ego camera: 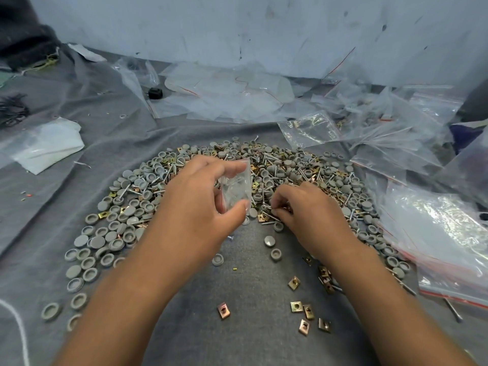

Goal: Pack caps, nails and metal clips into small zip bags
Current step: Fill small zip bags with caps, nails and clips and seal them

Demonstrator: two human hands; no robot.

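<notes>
Brass-coloured square metal clips (303, 307) are lying loose on the grey cloth (250, 286) nearest you, while your left hand (200, 204) is pinching a small clear zip bag (236, 187) and your right hand (303, 207) is pinching silver nails (266, 208) at the heap of round grey plastic caps (113, 228).

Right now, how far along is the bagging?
Done: filled zip bags piled at the right rear. In hand: the left hand holds a small clear bag that seems to hold some parts; the right hand pinches at nails in the pile. Left: a big heap of grey caps, nails and brass clips, plus empty bags.
</notes>
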